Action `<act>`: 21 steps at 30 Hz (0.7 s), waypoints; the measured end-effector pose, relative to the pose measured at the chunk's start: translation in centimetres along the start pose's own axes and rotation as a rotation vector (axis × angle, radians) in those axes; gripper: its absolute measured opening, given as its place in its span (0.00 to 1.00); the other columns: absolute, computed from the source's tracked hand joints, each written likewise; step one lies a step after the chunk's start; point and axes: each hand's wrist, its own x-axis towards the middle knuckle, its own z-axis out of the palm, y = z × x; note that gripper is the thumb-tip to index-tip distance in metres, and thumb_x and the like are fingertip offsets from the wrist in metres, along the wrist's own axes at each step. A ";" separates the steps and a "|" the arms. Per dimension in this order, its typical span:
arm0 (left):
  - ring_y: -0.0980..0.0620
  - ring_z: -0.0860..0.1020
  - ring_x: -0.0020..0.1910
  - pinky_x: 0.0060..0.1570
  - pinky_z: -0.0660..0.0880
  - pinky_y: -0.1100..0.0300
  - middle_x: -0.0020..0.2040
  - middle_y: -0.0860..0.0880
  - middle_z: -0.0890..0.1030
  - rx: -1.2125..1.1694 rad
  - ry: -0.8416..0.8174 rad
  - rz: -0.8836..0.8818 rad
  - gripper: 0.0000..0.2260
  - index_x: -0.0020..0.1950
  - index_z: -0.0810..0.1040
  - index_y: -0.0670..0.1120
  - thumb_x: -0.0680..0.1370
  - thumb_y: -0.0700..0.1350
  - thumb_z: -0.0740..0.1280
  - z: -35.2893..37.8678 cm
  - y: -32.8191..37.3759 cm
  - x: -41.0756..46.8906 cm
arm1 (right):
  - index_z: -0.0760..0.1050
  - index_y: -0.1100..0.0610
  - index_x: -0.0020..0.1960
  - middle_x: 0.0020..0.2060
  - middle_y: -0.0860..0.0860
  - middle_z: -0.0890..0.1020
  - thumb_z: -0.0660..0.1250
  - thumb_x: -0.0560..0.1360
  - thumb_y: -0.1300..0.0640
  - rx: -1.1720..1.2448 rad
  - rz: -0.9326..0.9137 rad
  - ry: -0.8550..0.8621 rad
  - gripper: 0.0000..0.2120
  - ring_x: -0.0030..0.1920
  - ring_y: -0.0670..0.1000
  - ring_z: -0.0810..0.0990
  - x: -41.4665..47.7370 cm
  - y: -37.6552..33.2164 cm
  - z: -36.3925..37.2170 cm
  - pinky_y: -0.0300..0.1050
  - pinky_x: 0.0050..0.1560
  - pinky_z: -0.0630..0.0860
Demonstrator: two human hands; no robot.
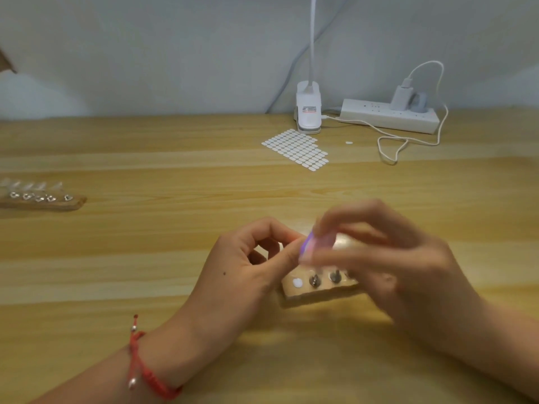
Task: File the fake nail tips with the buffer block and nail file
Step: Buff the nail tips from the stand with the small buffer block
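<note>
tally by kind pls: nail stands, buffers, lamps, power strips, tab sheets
wooden nail stands: 2, one at the left edge, one front centre
pink-purple buffer: 1
clip lamp: 1
power strip: 1
sheet of white tabs: 1
total: 6

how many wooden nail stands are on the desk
2. The near stand sits at centre, its right end hidden by the right hand. The far stand lies at the left edge, cut off by the frame, holding clear nail tips.
</note>
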 end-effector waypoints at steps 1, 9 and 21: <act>0.57 0.64 0.27 0.27 0.62 0.66 0.33 0.45 0.77 -0.005 0.007 -0.004 0.13 0.39 0.82 0.53 0.66 0.61 0.70 0.0 0.0 0.0 | 0.83 0.58 0.54 0.51 0.58 0.78 0.66 0.74 0.74 0.010 0.038 0.024 0.16 0.54 0.53 0.80 0.1 0.1 0.0 0.45 0.58 0.79; 0.55 0.65 0.28 0.28 0.63 0.64 0.34 0.43 0.77 -0.017 0.014 -0.006 0.13 0.39 0.83 0.53 0.66 0.62 0.71 0.0 0.0 0.1 | 0.83 0.59 0.54 0.50 0.58 0.78 0.66 0.74 0.75 -0.019 0.040 0.043 0.16 0.53 0.54 0.80 0.3 -0.1 0.0 0.43 0.59 0.77; 0.57 0.75 0.35 0.36 0.71 0.70 0.40 0.52 0.83 -0.054 0.039 0.011 0.09 0.44 0.84 0.56 0.69 0.58 0.72 -0.1 0.1 0.1 | 0.78 0.47 0.58 0.54 0.49 0.80 0.69 0.75 0.59 0.232 0.364 0.247 0.14 0.58 0.51 0.80 0.8 2.4 -2.0 0.43 0.58 0.80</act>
